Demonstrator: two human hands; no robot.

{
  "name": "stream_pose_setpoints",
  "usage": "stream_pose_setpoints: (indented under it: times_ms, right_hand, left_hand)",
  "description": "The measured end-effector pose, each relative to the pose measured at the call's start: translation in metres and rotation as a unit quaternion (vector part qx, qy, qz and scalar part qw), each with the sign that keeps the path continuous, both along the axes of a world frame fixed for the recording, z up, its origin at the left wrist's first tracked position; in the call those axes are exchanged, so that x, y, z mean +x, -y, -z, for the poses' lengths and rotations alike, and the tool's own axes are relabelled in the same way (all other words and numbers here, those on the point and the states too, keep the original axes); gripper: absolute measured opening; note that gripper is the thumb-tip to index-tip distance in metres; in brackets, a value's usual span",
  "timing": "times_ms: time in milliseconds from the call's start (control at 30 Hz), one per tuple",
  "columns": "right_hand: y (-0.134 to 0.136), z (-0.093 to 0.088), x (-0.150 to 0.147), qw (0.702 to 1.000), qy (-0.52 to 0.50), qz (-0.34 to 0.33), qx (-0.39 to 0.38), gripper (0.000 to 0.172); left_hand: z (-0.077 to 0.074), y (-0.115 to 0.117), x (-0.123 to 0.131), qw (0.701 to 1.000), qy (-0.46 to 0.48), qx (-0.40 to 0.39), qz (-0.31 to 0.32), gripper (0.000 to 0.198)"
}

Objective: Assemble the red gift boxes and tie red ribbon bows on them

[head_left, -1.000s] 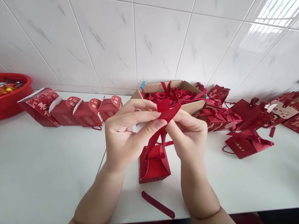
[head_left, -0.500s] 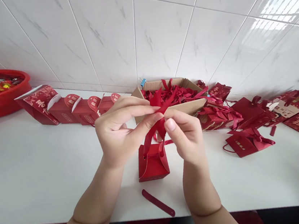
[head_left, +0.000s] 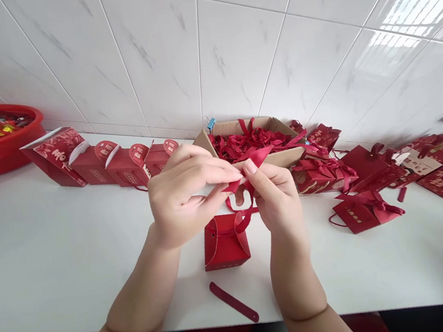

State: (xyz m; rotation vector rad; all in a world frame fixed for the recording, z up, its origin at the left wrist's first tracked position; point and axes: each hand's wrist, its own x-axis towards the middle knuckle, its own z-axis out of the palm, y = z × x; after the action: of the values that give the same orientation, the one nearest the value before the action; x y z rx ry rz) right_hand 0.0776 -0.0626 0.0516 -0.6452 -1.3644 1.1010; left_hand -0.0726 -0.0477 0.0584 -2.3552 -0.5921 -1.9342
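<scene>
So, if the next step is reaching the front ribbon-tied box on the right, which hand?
Right, I'd judge: the right hand is nearer the ribbon-tied box than the left hand, though holding red ribbon it would likely have to release.

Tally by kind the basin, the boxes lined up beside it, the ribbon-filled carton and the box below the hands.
Red plastic basin: 1
Larger patterned red paper box: 1
Small red paper boxes with rounded tabs: 3
Brown cardboard carton: 1
Red paper box with curved top edges: 1
Total: 7
</scene>
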Motion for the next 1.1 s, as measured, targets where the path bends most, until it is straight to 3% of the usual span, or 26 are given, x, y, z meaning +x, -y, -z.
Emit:
stream_pose_setpoints:
  times_ms: [100,300,467,533,633,767,933,1100]
  right_hand:
    - [-0.004,0.002,0.003,0.999,0.006,0.028,-0.029,0.034]
    - [-0.006,0.000,0.013,0.998,0.010,0.012,-0.059,0.034]
    - [-0.006,-0.002,0.018,0.998,0.003,-0.038,-0.057,0.030]
    - [-0.004,-0.002,0.018,0.999,0.024,-0.020,-0.032,0.031]
    - [0.000,-0.002,0.017,0.993,0.076,0.078,0.042,0.028]
    - [0.001,-0.001,0.014,0.955,0.162,0.190,0.159,0.023]
    - [-0.003,0.003,0.010,0.923,0.191,0.223,0.248,0.020]
    - [-0.005,0.006,0.009,0.899,0.216,0.240,0.297,0.017]
  left_hand:
    - [-0.004,0.003,-0.002,0.997,-0.022,-0.064,0.027,0.018]
    - [-0.005,0.002,-0.005,0.986,-0.090,-0.135,-0.049,0.009]
    - [-0.004,0.000,-0.008,0.984,-0.146,-0.101,-0.033,0.011]
    - [-0.005,0.002,-0.010,0.978,-0.170,-0.113,-0.043,0.008]
    - [-0.007,0.007,-0.011,0.960,-0.199,-0.190,-0.046,0.008]
    - [-0.010,0.008,-0.009,0.960,-0.110,-0.254,-0.041,0.010]
    - [-0.009,0.001,-0.005,0.942,-0.062,-0.329,-0.032,0.036]
    - [-0.008,0.000,0.001,0.935,-0.044,-0.353,0.001,0.042]
